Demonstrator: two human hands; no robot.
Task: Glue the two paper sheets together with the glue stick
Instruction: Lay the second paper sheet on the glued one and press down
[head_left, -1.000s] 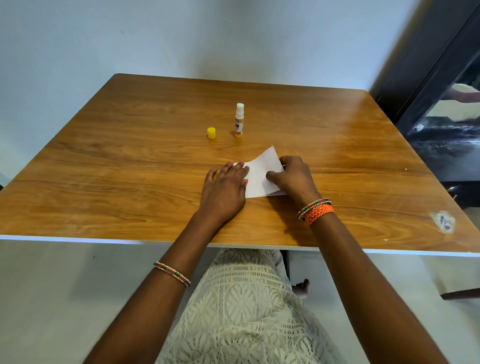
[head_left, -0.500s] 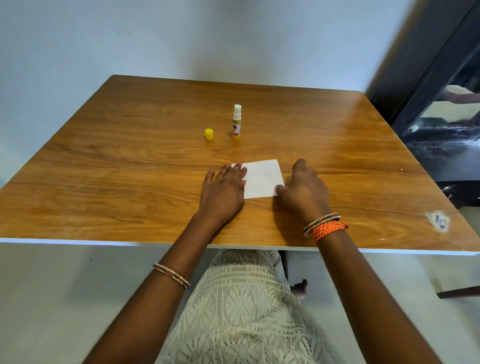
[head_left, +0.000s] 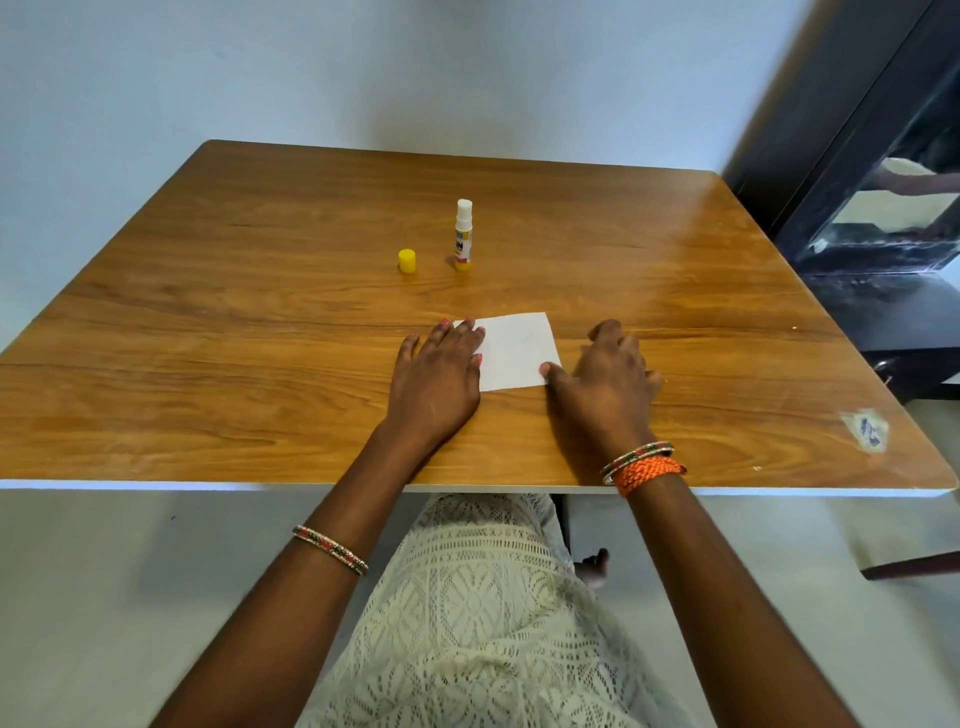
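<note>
A small white paper (head_left: 517, 351) lies flat on the wooden table (head_left: 260, 332); only one sheet surface shows. My left hand (head_left: 439, 376) rests palm down, its fingers spread over the paper's left edge. My right hand (head_left: 605, 376) lies just right of the paper, thumb touching its near right corner, holding nothing. Farther back, the glue stick (head_left: 463, 235) stands upright with its cap off and white glue showing. Its yellow cap (head_left: 407, 261) stands to the left of it.
A dark cabinet with a glass front (head_left: 883, 218) stands off the table's right side. A worn sticker patch (head_left: 865, 428) marks the near right corner. The table's front edge runs just below my wrists.
The paper's right side was lifted by my right hand; now it lies flat. My right hand slid off it to the right. My left hand stayed in place.
</note>
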